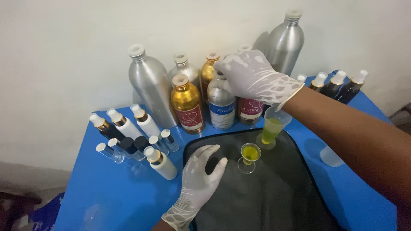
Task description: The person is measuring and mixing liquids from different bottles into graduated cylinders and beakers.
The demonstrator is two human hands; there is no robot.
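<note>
The gloved right hand [252,77] clasps the silver blue-labelled metal bottle's [221,105] neck; lift it straight, clear of neighbours. The left hand [199,179] rests unclenched on the black mat [274,196].

I am counting three large silver aluminium bottles [150,85], two gold metal bottles [187,105], two small clear measuring cups of yellow-green liquid [250,155], and three dark white-capped spray bottles [337,85] at the right.
</note>
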